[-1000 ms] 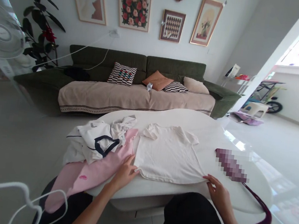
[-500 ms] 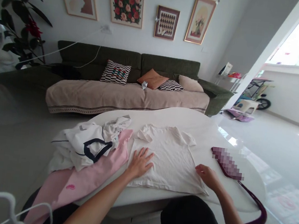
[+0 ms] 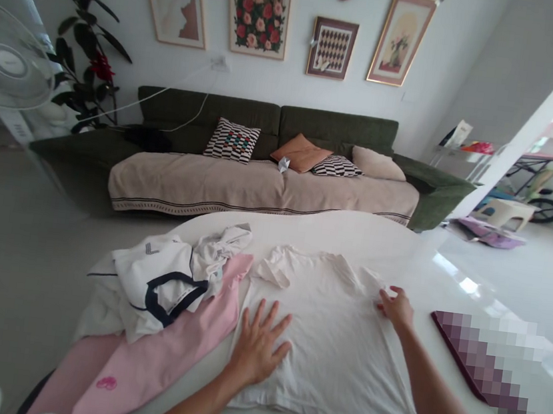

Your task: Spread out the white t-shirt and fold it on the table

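Note:
A white T-shirt [image 3: 327, 327] lies spread flat on the white table [image 3: 354, 233]. My left hand [image 3: 259, 346] rests flat on the shirt's lower left part, fingers spread. My right hand [image 3: 397, 309] reaches out to the shirt's right sleeve, and its fingers touch the fabric there; whether they pinch it is unclear. To the left lie a pink garment [image 3: 163, 347] and a heap of white clothes with dark trim [image 3: 162, 277].
A dark purple object [image 3: 477, 356], partly blurred out, lies on the table at the right. Behind the table stands a green sofa [image 3: 273, 153] with cushions. A fan [image 3: 6, 63] and a plant [image 3: 86, 56] are at the left.
My right hand has moved from the shirt's hem up to its right sleeve. My left hand has gone from the hem corner onto the shirt and lies flat. The view has come closer.

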Tool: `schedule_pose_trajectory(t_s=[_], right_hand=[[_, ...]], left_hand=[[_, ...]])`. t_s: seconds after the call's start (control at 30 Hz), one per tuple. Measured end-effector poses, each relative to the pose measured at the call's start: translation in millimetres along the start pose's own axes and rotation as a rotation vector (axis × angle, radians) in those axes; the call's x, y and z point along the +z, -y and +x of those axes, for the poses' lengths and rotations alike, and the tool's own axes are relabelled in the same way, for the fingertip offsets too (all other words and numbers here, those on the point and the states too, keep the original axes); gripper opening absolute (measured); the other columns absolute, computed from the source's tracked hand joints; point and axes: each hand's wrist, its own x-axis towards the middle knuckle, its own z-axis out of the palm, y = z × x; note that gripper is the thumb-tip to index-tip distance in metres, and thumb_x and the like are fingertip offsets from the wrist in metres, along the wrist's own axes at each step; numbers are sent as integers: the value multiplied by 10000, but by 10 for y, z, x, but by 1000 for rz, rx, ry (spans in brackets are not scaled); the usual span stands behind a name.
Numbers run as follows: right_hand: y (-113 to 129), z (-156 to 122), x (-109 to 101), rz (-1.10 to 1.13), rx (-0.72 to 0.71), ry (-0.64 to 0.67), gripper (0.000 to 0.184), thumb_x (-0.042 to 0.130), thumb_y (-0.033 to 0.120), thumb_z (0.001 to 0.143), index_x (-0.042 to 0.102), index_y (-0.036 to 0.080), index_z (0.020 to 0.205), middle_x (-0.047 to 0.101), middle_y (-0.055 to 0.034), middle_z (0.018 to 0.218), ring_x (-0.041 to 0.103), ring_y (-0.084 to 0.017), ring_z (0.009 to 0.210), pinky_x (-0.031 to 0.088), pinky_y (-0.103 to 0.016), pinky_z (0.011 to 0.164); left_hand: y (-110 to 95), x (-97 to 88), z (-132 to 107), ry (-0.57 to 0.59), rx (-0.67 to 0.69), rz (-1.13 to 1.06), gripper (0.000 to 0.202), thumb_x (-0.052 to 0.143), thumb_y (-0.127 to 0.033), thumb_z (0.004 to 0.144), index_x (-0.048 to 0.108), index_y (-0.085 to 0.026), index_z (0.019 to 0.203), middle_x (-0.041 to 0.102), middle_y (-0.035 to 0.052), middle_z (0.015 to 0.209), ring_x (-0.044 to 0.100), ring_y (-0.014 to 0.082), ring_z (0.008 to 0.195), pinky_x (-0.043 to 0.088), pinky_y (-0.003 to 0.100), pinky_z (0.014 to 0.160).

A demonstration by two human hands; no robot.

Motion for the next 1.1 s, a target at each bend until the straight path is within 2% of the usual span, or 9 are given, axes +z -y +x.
schedule_pose_trajectory(t_s=[0.1, 0.27, 0.5, 0.57, 0.63, 0.7, 0.8, 0.93, 1.1], right_hand=[[78, 113, 89, -31, 78, 57, 550, 449, 415, 726, 501, 54, 1138, 635, -96, 673, 590, -201, 593, 421, -290, 564], [224, 201, 97, -65, 34, 151, 320, 536, 348, 667, 632, 131, 882, 624, -83, 724, 588, -193, 675, 397, -254, 569], [626, -15, -37, -136, 153, -168, 483, 393, 244, 770, 432, 61, 1215, 452, -259, 1162, 429, -354, 1093, 383, -425, 769], [943, -183, 15, -63, 43, -65, 465, 371, 238, 795, 423, 61, 1222, 448, -256, 1183, 421, -336, 1114, 366, -421, 820], [1323, -384, 164, 41, -92, 180, 403, 372, 265, 815, 490, 92, 1160, 548, -204, 1081, 512, -275, 1016, 388, -357, 803], [1691, -575, 392, 103, -153, 391, 315, 450, 323, 794, 591, 130, 999, 639, -112, 807, 595, -205, 793, 420, -281, 709], [2096, -736, 723, 164, -151, 594, 229, 571, 352, 716, 622, 133, 671, 547, -34, 472, 572, -164, 557, 423, -249, 589], [2376, -653, 848, 270, -63, 730, 144, 650, 193, 604, 539, 147, 524, 436, 18, 353, 529, -162, 472, 438, -282, 526], [2727, -495, 730, 584, -47, 734, 106, 561, 257, 714, 545, 153, 712, 588, -30, 559, 591, -164, 570, 493, -306, 552]], left_hand=[[-22, -9, -4, 6, -20, 10, 534, 287, -579, 838, 216, -420, 1343, 137, -44, 1466, 47, 307, 1333, 29, 591, 1021], [-53, -42, 15, 31, -39, 36, 536, 265, -597, 834, 219, -426, 1340, 121, -57, 1468, 36, 298, 1335, 40, 585, 1028], [-60, -79, 0, 48, -36, 17, 546, 238, -602, 834, 215, -414, 1346, 111, -56, 1470, 10, 302, 1335, 48, 598, 1023], [-70, -97, -1, 62, -38, 2, 546, 233, -595, 837, 219, -404, 1349, 111, -49, 1470, 6, 309, 1334, 44, 608, 1018], [-85, -123, 0, 76, -46, -8, 546, 233, -585, 840, 227, -392, 1351, 109, -45, 1471, 0, 314, 1333, 34, 610, 1016], [-100, -154, 0, 78, -50, -18, 546, 227, -576, 845, 237, -377, 1353, 108, -43, 1472, -7, 314, 1333, 26, 606, 1019], [-114, -192, -7, 65, -39, -29, 548, 214, -572, 849, 249, -363, 1354, 117, -40, 1471, -3, 314, 1333, 32, 603, 1021], [-115, -212, -24, 51, -41, -13, 546, 251, -567, 843, 265, -362, 1350, 141, -39, 1467, 15, 319, 1330, 49, 597, 1023], [-98, -218, -40, 40, -44, -5, 551, 299, -543, 835, 270, -351, 1350, 140, -44, 1466, 31, 324, 1324, 46, 591, 1026]])
